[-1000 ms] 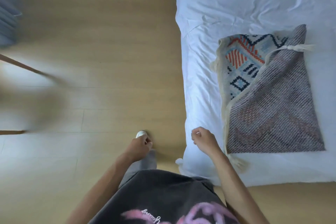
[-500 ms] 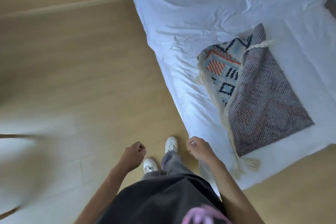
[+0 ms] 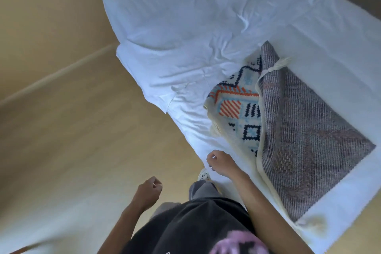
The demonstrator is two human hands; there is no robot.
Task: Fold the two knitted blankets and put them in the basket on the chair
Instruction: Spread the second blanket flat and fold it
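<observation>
One knitted blanket (image 3: 305,138) lies partly folded on the white bed, its grey reverse side on top and a strip of blue, orange and navy pattern showing along its left edge. A cream tassel sits at its far corner. My right hand (image 3: 221,163) hangs over the bed's near edge, just left of the blanket, fingers loosely curled and holding nothing. My left hand (image 3: 147,192) hovers above the floor, also loosely curled and holding nothing. No second blanket, basket or chair is in view.
The bed (image 3: 185,51) with its rumpled white sheet fills the upper right. Wooden floor (image 3: 72,130) spreads to the left. My shoe (image 3: 203,174) shows beside the bed's edge.
The view has swung right toward the bed and the blurred shape at the left has dropped out of sight. Both hands stay loosely curled and hold nothing.
</observation>
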